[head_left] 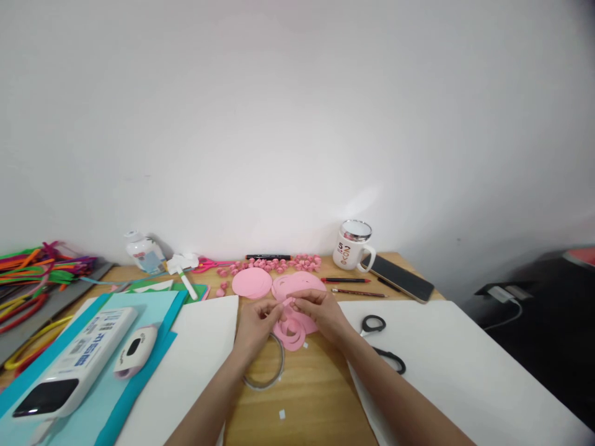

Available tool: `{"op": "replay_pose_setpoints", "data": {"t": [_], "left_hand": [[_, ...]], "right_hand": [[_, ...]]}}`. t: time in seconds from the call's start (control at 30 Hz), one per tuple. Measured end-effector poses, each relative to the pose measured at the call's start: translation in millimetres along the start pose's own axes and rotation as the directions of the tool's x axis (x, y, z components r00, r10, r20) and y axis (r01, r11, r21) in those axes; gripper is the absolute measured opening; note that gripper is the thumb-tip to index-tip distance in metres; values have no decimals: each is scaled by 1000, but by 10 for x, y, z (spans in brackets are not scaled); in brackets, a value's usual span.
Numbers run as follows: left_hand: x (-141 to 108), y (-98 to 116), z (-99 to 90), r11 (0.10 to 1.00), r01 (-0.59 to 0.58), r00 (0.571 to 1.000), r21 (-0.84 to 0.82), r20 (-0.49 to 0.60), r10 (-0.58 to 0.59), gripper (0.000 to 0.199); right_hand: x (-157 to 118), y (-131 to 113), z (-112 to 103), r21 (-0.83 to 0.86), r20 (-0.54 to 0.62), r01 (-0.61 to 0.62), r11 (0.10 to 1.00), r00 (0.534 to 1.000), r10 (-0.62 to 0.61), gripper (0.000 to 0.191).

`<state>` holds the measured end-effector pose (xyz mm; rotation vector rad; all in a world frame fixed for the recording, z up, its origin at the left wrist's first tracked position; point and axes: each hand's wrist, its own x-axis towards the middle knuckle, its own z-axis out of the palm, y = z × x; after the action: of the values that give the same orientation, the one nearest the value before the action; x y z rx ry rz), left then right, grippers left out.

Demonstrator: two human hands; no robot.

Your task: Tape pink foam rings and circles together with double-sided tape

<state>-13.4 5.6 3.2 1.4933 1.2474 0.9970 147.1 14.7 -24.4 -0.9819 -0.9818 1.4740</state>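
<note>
My left hand [258, 322] and my right hand [321, 313] meet near the middle of the desk, fingertips pinched on a small piece of pink paper [288, 303]. Both hands are closed on it; fingers partly hide its shape. Just below lies a curled pink paper spiral [294, 342]. A roll of tape [281, 371] lies flat beside my left wrist, which partly covers it. Behind my hands are pink paper circles [251, 283], with more cut pink paper [302, 282] to their right. Many small rolled pink paper roses [279, 265] line the back.
Black-handled scissors [391, 359] lie on white paper at right. A mug [352, 246], a phone [402, 279], pens and a pencil [360, 292] sit behind. To the left are a white device [88, 359], blue sheets [162, 310], a bottle [145, 253] and coloured strips [41, 272].
</note>
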Motion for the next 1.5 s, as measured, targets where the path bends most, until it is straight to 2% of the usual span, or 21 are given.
{"op": "replay_pose_setpoints", "data": {"t": [0.2, 0.43, 0.67, 0.97, 1.17, 1.33, 1.5], "left_hand": [[-4, 14, 3, 1000, -8, 1000, 10, 31, 8, 26], [11, -21, -5, 999, -23, 1000, 30, 11, 22, 27], [3, 0, -9, 1000, -6, 1000, 9, -5, 6, 23], [-5, 30, 4, 999, -24, 1000, 38, 18, 24, 31], [-10, 31, 9, 1000, 3, 1000, 6, 7, -3, 29], [-3, 11, 3, 1000, -1, 1000, -7, -16, 1, 27], [-6, 0, 6, 1000, 18, 1000, -11, -2, -19, 26]], "right_hand": [[8, 21, -27, 9, -10, 6, 1000, 1000, -6, 26], [8, 25, -17, 5, -27, 27, 1000, 999, -26, 23], [18, 36, -19, 25, 19, 21, 999, 1000, -21, 27], [11, 34, -34, -16, 14, 32, 999, 999, -32, 23], [4, 35, -16, -28, -20, 31, 999, 999, -32, 23], [5, 41, -11, -4, 16, 13, 1000, 1000, -13, 28], [-1, 29, -21, 14, 18, 8, 1000, 1000, -8, 25]]}}
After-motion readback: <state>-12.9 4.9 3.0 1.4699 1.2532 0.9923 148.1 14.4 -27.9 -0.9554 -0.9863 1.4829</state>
